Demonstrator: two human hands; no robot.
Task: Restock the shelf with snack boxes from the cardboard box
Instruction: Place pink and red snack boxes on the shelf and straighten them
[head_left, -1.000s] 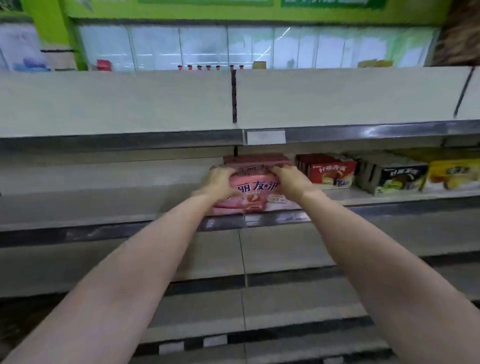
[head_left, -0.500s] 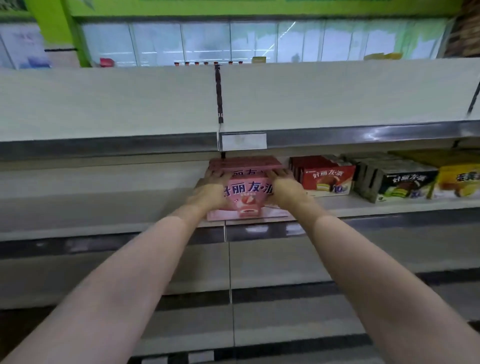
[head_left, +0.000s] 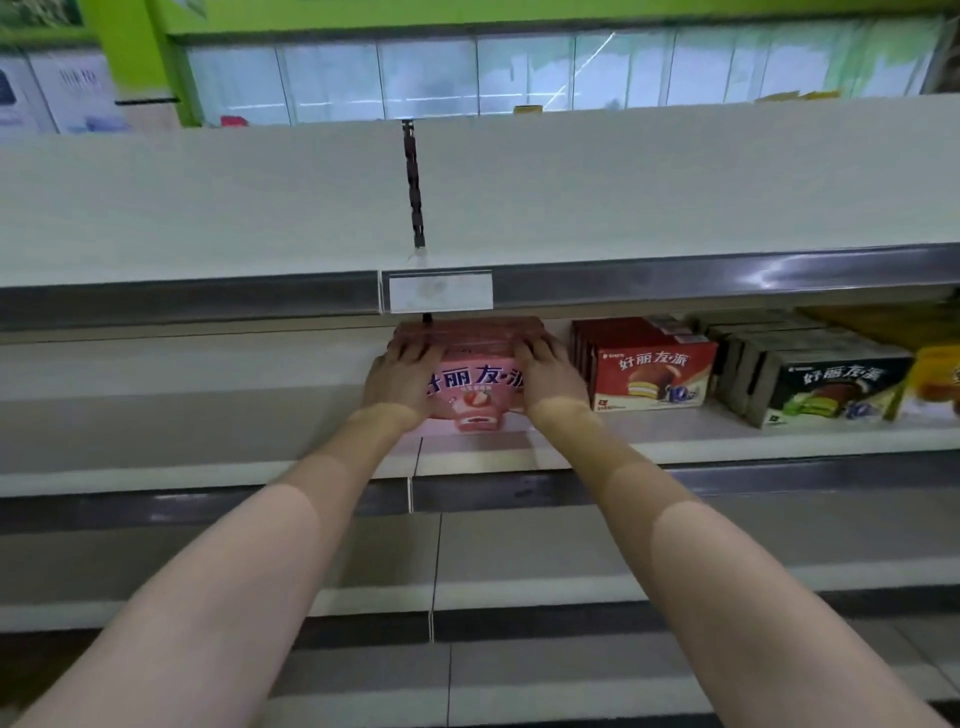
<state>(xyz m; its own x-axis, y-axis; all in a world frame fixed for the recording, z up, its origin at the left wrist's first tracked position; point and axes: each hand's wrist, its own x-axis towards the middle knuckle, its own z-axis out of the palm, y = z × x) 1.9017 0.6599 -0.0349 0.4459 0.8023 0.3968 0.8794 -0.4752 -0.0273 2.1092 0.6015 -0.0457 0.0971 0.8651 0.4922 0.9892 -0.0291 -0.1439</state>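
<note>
Pink snack boxes (head_left: 475, 387): a row standing one behind another on the second shelf (head_left: 675, 441), just under the steel edge rail of the shelf above; front box shows white Chinese lettering and a strawberry cake picture, its base on the shelf near the front lip.

Left hand (head_left: 397, 382): laid against the left end of the pink row, fingers curled over the top edge of the boxes, gripping.

Right hand (head_left: 553, 376): laid against the right end of the same row, fingers bent over the top edge, gripping. Both forearms reach in from the bottom of the view.

Red snack boxes (head_left: 652, 371): a row just beside the pink ones on the right, a narrow gap between; cake picture on the front.

Black-and-green snack boxes (head_left: 831, 387): next row to the right, turned slightly off square.

Yellow snack box (head_left: 935, 374): at the right edge, partly cut off.

Blank price tag (head_left: 440, 292): in the rail of the upper shelf, directly above the pink row.

Top shelf (head_left: 208, 208): pale board, dark slotted upright (head_left: 414, 182) at its middle.

Lower shelves (head_left: 571, 551): two tiers below the hands.
</note>
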